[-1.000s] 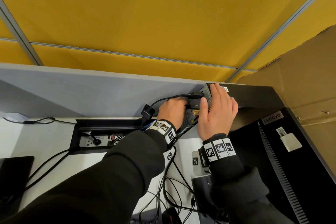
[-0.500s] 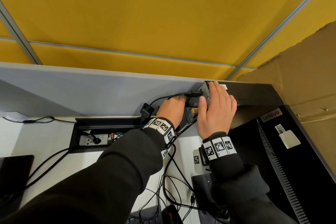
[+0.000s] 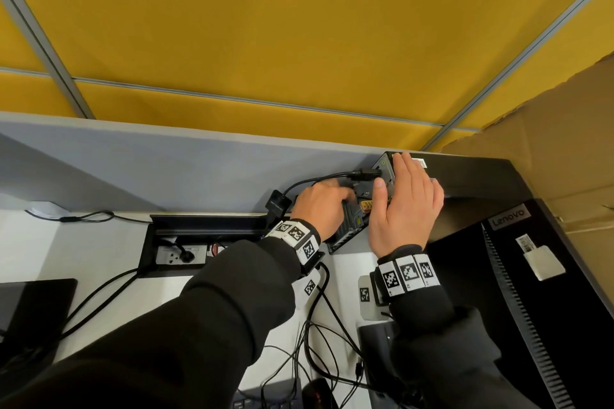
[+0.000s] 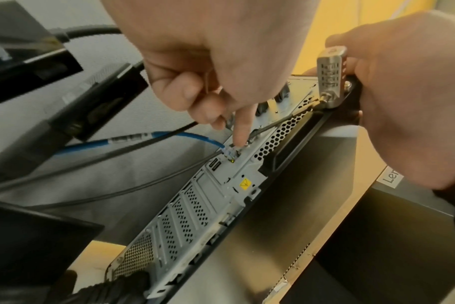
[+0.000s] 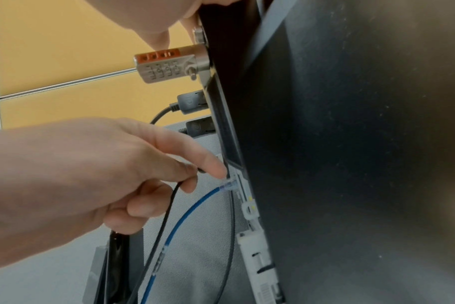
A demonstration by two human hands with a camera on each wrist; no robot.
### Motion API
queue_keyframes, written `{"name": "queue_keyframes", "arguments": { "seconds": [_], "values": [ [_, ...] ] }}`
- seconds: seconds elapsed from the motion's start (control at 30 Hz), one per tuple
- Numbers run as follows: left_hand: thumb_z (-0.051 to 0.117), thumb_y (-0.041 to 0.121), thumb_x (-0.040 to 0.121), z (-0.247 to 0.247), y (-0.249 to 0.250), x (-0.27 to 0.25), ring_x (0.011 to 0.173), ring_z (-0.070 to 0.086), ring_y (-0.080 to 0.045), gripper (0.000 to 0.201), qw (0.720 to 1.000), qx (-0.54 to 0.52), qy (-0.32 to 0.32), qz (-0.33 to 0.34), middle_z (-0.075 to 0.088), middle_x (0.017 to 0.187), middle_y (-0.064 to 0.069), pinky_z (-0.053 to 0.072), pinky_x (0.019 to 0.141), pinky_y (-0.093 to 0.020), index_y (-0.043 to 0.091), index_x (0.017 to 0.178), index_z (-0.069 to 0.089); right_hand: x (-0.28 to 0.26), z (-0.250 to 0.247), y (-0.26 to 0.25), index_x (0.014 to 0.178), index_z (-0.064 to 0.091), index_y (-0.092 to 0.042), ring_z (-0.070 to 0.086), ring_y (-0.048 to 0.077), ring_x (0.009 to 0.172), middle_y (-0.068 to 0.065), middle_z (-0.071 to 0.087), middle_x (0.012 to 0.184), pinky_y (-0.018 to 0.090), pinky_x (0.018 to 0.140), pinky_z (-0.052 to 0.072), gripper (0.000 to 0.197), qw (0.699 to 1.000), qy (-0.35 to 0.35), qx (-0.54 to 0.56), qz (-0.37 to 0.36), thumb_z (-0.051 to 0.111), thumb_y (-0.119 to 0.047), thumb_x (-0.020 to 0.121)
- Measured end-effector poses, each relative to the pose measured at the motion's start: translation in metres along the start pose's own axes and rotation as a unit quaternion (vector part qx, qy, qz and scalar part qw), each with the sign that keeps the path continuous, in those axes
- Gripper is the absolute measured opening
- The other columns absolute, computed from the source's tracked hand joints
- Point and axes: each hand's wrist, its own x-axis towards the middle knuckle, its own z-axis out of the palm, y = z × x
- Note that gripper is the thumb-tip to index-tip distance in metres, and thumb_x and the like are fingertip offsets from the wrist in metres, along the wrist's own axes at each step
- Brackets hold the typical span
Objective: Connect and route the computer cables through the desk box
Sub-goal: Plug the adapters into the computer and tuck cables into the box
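1. The computer stands on the counter, its back panel turned toward the desk box.
2. The right hand lies flat and relaxed, bracing the case.
3. The left hand pinches a thin black cable, forefinger on the blue cable plug; judged step: seating connectors, needing a firm straight push.

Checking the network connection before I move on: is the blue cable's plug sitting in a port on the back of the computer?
Yes, the blue cable ends in a clear plug seated in the computer's rear panel, just under the left hand.
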Motion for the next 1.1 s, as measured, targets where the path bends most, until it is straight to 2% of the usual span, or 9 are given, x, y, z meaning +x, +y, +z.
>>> {"name": "queue_keyframes", "arguments": {
  "seconds": [0.07, 0.2, 0.43, 0.6, 0.7, 0.8, 0.97, 1.1],
  "values": [
    [0.05, 0.008, 0.097, 0.001, -0.003, -0.002, 0.103, 0.065, -0.028, 0.044, 1.0, 0.002, -0.015, 0.01, 0.066, 0.115, 0.001, 0.054, 0.084, -0.042, 0.038, 0.119, 0.073, 0.001, 0.0, -0.001, 0.148, 0.047, -0.016, 0.039, 0.018, 0.144, -0.001, 0.047, 0.154, 0.045, 0.121, 0.021, 0.051, 1.0, 0.004, 0.005, 0.002, 0.04, -0.041, 0.104],
    [0.048, 0.012, 0.099, 0.004, -0.006, -0.005, 0.105, 0.065, -0.027, 0.048, 0.999, 0.021, -0.03, 0.022, 0.065, 0.118, 0.002, 0.055, 0.082, -0.04, 0.04, 0.133, 0.065, 0.001, 0.0, -0.002, 0.148, 0.047, -0.016, 0.038, 0.018, 0.144, 0.0, 0.048, 0.153, 0.045, 0.121, 0.021, 0.052, 1.0, 0.005, 0.005, 0.004, 0.039, -0.042, 0.103],
    [0.049, 0.012, 0.097, 0.001, 0.0, -0.003, 0.105, 0.068, -0.028, 0.052, 1.0, -0.01, 0.024, -0.015, 0.07, 0.122, 0.002, 0.058, 0.082, -0.041, 0.042, 0.139, 0.058, 0.0, 0.001, -0.001, 0.147, 0.048, -0.016, 0.039, 0.018, 0.144, -0.001, 0.048, 0.153, 0.045, 0.121, 0.021, 0.051, 1.0, 0.008, 0.009, 0.004, 0.04, -0.042, 0.103],
    [0.049, 0.015, 0.098, 0.003, 0.004, 0.0, 0.093, 0.069, -0.034, 0.056, 1.0, 0.009, 0.009, -0.027, 0.073, 0.107, -0.003, 0.056, 0.072, -0.041, 0.045, 0.145, 0.045, 0.001, 0.001, -0.001, 0.147, 0.047, -0.016, 0.039, 0.018, 0.144, -0.001, 0.048, 0.153, 0.045, 0.121, 0.02, 0.052, 1.0, 0.006, 0.008, 0.004, 0.04, -0.042, 0.103],
    [0.047, 0.018, 0.099, 0.005, 0.007, 0.004, 0.088, 0.068, -0.035, 0.043, 0.999, -0.001, 0.009, -0.051, 0.071, 0.099, -0.005, 0.053, 0.066, -0.038, 0.039, 0.135, 0.054, 0.0, 0.001, -0.001, 0.148, 0.047, -0.016, 0.039, 0.018, 0.143, -0.001, 0.047, 0.153, 0.045, 0.121, 0.02, 0.052, 1.0, 0.007, 0.008, 0.005, 0.04, -0.042, 0.103],
    [0.048, 0.016, 0.098, 0.005, 0.009, 0.008, 0.09, 0.068, -0.034, 0.033, 0.997, -0.006, 0.009, -0.07, 0.071, 0.096, -0.006, 0.053, 0.069, -0.038, 0.033, 0.121, 0.065, 0.0, 0.001, -0.001, 0.148, 0.047, -0.016, 0.039, 0.019, 0.144, -0.001, 0.047, 0.154, 0.045, 0.121, 0.02, 0.052, 1.0, 0.009, 0.008, 0.003, 0.04, -0.041, 0.103],
    [0.049, 0.012, 0.097, 0.005, 0.007, 0.011, 0.098, 0.068, -0.035, 0.036, 0.997, -0.022, 0.011, -0.079, 0.073, 0.105, -0.009, 0.054, 0.076, -0.039, 0.029, 0.121, 0.071, 0.0, 0.001, -0.001, 0.148, 0.047, -0.016, 0.038, 0.019, 0.144, -0.001, 0.047, 0.154, 0.045, 0.122, 0.02, 0.052, 1.0, 0.005, 0.007, 0.004, 0.04, -0.042, 0.103],
    [0.05, 0.012, 0.099, 0.004, 0.006, 0.011, 0.1, 0.069, -0.032, 0.039, 0.998, -0.017, 0.013, -0.065, 0.074, 0.109, -0.006, 0.056, 0.078, -0.039, 0.032, 0.126, 0.07, 0.0, 0.002, -0.001, 0.148, 0.047, -0.016, 0.039, 0.019, 0.144, 0.0, 0.047, 0.153, 0.045, 0.122, 0.02, 0.052, 1.0, 0.008, 0.007, 0.005, 0.04, -0.043, 0.103]
  ]
}}
